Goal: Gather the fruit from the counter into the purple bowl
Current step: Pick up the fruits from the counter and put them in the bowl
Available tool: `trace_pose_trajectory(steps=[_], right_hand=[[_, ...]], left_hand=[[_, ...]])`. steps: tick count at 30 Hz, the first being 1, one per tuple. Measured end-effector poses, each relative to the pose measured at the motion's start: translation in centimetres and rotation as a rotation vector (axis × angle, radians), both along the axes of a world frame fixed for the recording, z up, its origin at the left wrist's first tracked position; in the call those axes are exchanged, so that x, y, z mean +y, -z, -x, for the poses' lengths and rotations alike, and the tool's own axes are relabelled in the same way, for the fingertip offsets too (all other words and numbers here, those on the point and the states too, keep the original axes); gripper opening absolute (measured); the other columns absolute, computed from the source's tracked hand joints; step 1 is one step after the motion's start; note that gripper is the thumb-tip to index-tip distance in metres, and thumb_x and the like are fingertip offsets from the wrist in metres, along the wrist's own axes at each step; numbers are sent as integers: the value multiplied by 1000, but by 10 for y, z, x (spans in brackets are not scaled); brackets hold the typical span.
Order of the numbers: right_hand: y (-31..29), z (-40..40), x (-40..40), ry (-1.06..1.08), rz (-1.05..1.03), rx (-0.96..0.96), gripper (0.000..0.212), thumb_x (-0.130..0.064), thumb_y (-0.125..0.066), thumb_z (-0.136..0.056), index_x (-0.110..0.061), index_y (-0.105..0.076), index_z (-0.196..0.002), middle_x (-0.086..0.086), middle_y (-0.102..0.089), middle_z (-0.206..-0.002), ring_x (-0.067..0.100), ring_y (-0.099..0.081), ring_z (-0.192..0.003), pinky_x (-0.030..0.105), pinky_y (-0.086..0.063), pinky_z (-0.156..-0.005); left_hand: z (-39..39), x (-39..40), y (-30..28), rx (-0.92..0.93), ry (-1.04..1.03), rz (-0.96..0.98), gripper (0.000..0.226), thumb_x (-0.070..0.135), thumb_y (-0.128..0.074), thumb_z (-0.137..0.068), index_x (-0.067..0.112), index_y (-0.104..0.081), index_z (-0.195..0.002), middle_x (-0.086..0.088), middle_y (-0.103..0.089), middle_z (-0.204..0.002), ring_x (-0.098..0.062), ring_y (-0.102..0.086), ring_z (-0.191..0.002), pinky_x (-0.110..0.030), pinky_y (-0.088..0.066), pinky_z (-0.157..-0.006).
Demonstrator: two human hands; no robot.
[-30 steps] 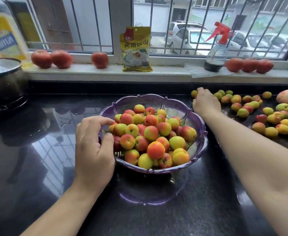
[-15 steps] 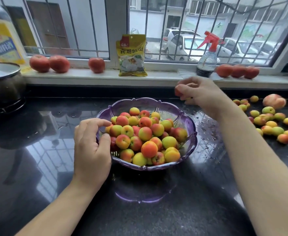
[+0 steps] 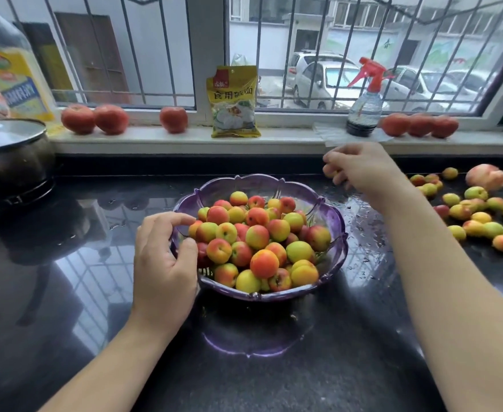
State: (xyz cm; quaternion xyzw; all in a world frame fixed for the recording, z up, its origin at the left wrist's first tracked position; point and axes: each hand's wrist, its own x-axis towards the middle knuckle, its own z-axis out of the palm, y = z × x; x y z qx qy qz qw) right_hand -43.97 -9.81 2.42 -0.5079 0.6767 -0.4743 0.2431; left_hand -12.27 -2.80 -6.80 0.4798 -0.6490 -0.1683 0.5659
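Observation:
A purple scalloped bowl (image 3: 338, 230) stands mid-counter, heaped with several small red-yellow fruits (image 3: 263, 263). My left hand (image 3: 162, 263) grips the bowl's left rim, thumb and fingers curled over the edge. My right hand (image 3: 363, 166) hovers above the counter behind the bowl's right rim, its fingers curled round a small yellow fruit (image 3: 332, 173) that is mostly hidden. Several more loose fruits (image 3: 479, 221) lie scattered on the black counter at the right, along with a larger peach (image 3: 486, 176).
A dark pot with a glass lid (image 3: 9, 156) sits far left. On the sill stand tomatoes (image 3: 94, 118), a yellow packet (image 3: 233, 102), a spray bottle (image 3: 364, 111) and an oil bottle (image 3: 12, 72). Water drops wet the counter (image 3: 363, 233) right of the bowl.
My right hand left the fruit pile on the right with a fruit and came up and left toward the bowl. My left hand stayed on the rim.

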Motion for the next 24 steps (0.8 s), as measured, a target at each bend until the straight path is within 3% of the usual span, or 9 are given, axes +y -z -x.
trace_pose_trajectory(steps=[3,5,7,10,13,16,19,22,24], right_hand=[[42,27,-11,231,-26,-88,16,-16,-58,-92,-10,-73,-93,6,-71,-80,17,-59,-59,23,-46,-49],[74,42,-12,363,-86,17,19,-20,-55,-82,-18,-74,-85,9,-74,-91,29,-69,-81,36,-59,-70],[89,46,-13,448,-130,180,21,-18,-56,-83,-23,-75,-91,10,-75,-108,35,-67,-103,45,-56,-91],[84,41,-34,402,-90,353,32,-13,-56,-88,-14,-70,-117,14,-64,-127,36,-58,-118,39,-47,-102],[80,34,-66,205,-175,603,44,-16,-53,-92,-14,-58,-136,15,-45,-142,37,-51,-125,42,-43,-106],[79,32,-91,133,-280,768,50,-28,-49,-100,-21,-45,-150,11,-34,-155,39,-46,-131,46,-42,-106],[78,34,-101,137,-387,861,52,-37,-48,-103,-21,-41,-152,11,-31,-158,41,-44,-134,49,-43,-104],[83,35,-96,298,-193,911,39,-29,-50,-100,-11,-51,-135,19,-43,-136,47,-58,-111,47,-49,-83],[86,38,-90,358,-143,940,38,-32,-50,-100,-10,-51,-131,20,-42,-133,47,-61,-103,45,-47,-76]], left_hand=[[1,0,-1,4,6,-8,24,15,-51,-87,28,-62,-103,20,-54,-102,-2,-51,-98,-4,-35,-83],[1,-1,-1,4,7,-8,24,15,-50,-87,27,-62,-103,17,-54,-102,-4,-51,-97,-5,-35,-83],[1,-1,-1,9,10,-7,24,14,-50,-86,26,-63,-103,16,-55,-101,-6,-51,-97,-6,-36,-83],[1,-3,1,5,10,3,25,14,-50,-86,27,-63,-103,19,-55,-102,-7,-51,-100,-8,-36,-84],[1,-5,3,-6,6,18,27,12,-50,-86,29,-63,-103,22,-56,-103,-6,-50,-103,-9,-35,-87],[1,-5,3,-7,14,30,31,11,-51,-85,36,-61,-100,25,-56,-103,-4,-51,-104,-9,-35,-88],[0,-5,3,-6,16,33,30,12,-51,-85,36,-61,-100,25,-56,-103,-6,-51,-104,-11,-36,-88],[1,-6,4,-8,13,28,27,12,-51,-85,30,-63,-102,25,-56,-103,-8,-51,-104,-13,-37,-88],[1,-5,4,-2,15,20,28,12,-50,-86,30,-63,-103,26,-56,-103,-9,-51,-104,-15,-37,-89]])
